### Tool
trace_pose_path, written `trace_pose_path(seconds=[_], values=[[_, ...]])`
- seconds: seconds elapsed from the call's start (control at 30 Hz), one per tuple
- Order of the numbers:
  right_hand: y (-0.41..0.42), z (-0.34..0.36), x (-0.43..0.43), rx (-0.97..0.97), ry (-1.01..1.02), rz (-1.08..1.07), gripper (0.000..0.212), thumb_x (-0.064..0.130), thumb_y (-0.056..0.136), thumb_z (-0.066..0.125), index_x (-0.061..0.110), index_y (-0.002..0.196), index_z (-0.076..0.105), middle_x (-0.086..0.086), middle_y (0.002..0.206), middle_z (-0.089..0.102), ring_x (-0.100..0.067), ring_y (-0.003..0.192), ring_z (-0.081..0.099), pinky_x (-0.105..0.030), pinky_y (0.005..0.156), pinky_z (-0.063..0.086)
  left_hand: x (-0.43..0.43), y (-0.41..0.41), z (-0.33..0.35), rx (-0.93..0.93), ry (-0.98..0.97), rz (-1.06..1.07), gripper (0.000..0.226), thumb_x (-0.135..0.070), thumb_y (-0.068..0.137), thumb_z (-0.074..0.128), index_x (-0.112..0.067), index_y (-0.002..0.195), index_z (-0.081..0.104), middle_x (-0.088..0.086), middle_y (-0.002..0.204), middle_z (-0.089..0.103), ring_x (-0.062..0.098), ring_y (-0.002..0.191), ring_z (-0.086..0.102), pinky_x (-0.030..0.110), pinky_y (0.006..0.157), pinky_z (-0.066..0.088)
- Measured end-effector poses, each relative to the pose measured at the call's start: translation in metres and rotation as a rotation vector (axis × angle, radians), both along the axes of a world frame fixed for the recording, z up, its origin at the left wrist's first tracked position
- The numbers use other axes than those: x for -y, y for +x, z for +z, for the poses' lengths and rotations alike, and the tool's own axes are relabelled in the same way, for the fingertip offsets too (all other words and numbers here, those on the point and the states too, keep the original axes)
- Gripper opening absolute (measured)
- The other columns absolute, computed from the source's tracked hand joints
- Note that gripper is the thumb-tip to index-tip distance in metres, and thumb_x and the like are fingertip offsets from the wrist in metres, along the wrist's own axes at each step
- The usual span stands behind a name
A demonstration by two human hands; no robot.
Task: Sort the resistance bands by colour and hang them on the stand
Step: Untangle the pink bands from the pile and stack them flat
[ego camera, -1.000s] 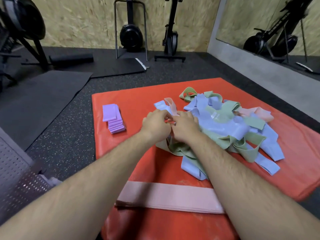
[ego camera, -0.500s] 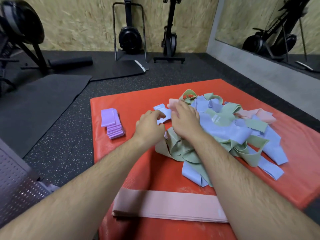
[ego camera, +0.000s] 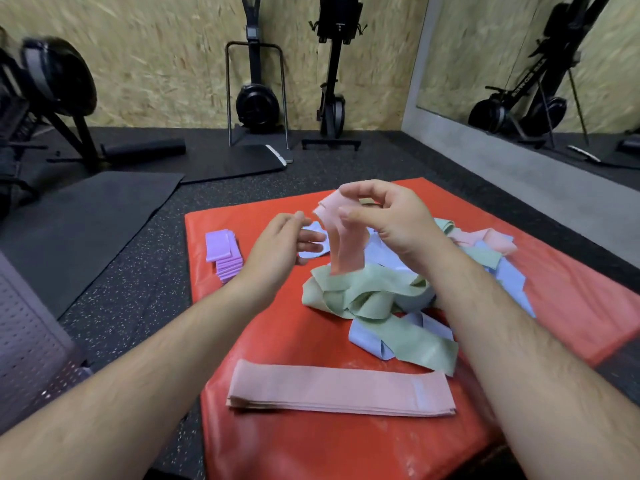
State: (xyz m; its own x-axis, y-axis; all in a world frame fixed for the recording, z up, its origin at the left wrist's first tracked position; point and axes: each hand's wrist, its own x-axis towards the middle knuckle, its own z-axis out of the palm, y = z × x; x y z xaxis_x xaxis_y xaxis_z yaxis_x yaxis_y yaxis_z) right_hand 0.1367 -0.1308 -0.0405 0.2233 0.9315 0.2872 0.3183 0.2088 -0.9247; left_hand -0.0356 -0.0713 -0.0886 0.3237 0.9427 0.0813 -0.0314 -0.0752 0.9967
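Observation:
My right hand is raised above the pile and pinches a pink band that hangs down from its fingers. Just left of that band, my left hand hovers with its fingers loosely curled, holding nothing. Under both hands lies a tangled pile of green, blue and pink bands on the red mat. A flat stack of pink bands lies near the mat's front edge. A stack of folded purple bands sits at the mat's left side.
The mat lies on dark speckled gym flooring. Black exercise machines stand against the far wooden wall. A black floor mat lies to the left. A perforated grey panel is at the lower left. A mirror covers the right wall.
My right hand has lifted from the pile with a pink band pinched in its fingers. My left hand has come off the pile and moved slightly left.

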Motion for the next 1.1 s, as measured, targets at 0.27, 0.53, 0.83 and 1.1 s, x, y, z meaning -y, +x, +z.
trace_pose_path(seconds=[0.27, 0.53, 0.83, 1.1], values=[[0.004, -0.004, 0.042, -0.083, -0.078, 0.249, 0.038, -0.006, 0.077, 0.068, 0.019, 0.106, 0.075, -0.004, 0.117, 0.071, -0.012, 0.106, 0.064, -0.032, 0.097, 0.049, 0.037, -0.007, -0.008, 0.079, -0.48, -0.454, 0.067, -0.067, 0.097, 0.037, -0.01, 0.123, 0.061, 0.024, 0.114, 0.065, 0.047, 0.103, 0.067, 0.049, 0.087, 0.054], [0.024, -0.006, 0.065, -0.062, -0.186, 0.298, 0.045, -0.002, 0.065, 0.056, 0.018, 0.098, 0.078, -0.005, 0.108, 0.071, -0.017, 0.098, 0.06, -0.029, 0.083, 0.045, 0.046, 0.006, -0.016, 0.209, -0.318, -0.195, 0.02, -0.013, 0.098, 0.055, -0.005, 0.112, 0.068, 0.008, 0.096, 0.072, 0.021, 0.082, 0.068, 0.031, 0.079, 0.057], [0.058, -0.015, 0.088, 0.257, -0.403, 0.114, 0.048, 0.018, 0.066, 0.07, 0.036, 0.11, 0.069, -0.002, 0.105, 0.074, -0.016, 0.099, 0.068, -0.036, 0.091, 0.049, 0.028, -0.02, -0.008, 0.077, -0.071, -0.048, 0.035, 0.002, 0.089, 0.066, -0.012, 0.121, 0.062, 0.004, 0.093, 0.066, 0.011, 0.072, 0.065, 0.025, 0.066, 0.054], [0.059, -0.024, 0.095, 0.349, -0.66, 0.209, 0.039, 0.017, 0.071, 0.085, 0.02, 0.107, 0.071, -0.008, 0.102, 0.074, -0.017, 0.098, 0.069, -0.035, 0.09, 0.05, 0.038, -0.027, -0.008, -0.013, 0.014, -0.075, 0.018, 0.001, 0.09, 0.066, -0.009, 0.105, 0.069, 0.012, 0.095, 0.071, 0.02, 0.081, 0.067, 0.028, 0.07, 0.054]])
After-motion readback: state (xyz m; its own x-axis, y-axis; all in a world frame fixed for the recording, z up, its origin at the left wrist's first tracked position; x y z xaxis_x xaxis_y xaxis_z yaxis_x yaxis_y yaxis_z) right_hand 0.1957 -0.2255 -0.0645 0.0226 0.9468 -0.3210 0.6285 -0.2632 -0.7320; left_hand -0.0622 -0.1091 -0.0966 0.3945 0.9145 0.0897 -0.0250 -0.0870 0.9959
